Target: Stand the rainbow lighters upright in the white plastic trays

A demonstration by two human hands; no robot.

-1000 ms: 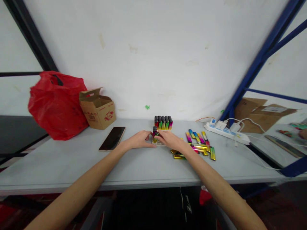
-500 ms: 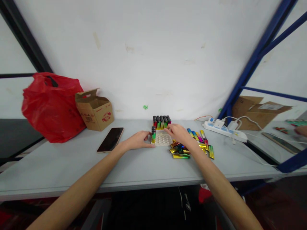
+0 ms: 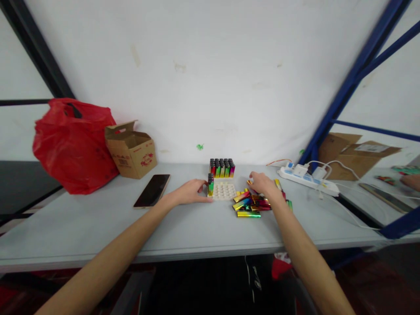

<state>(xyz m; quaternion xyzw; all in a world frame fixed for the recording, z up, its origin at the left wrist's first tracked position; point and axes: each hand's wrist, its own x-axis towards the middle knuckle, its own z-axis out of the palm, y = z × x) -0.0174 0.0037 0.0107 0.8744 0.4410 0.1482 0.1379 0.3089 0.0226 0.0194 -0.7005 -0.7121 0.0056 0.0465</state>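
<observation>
My left hand (image 3: 194, 191) is curved around the left side of a white tray (image 3: 225, 191) with rows of round holes, its thumb at the near corner. A short column of upright lighters (image 3: 210, 185), metallic with black tops, stands at the tray's left edge beside my fingers. Over a loose pile of shiny coloured lighters (image 3: 248, 214) my right hand (image 3: 262, 182) is closed, with a gold-coloured lighter (image 3: 249, 182) showing at its fingertips. Part of the pile is hidden under that hand. Behind the tray, a block of upright lighters (image 3: 222, 168) stands in rows.
A dark phone (image 3: 152, 191) lies left of my left hand. Farther left are an open cardboard box (image 3: 134, 157) and a red plastic bag (image 3: 74, 146). A white power strip (image 3: 308, 180) with plugs and cables is at right, near a blue metal frame (image 3: 344, 96).
My right hand has moved right, away from the tray's far right corner to the lighter pile, and a lighter now shows at its fingertips. My left hand stays at the tray.
</observation>
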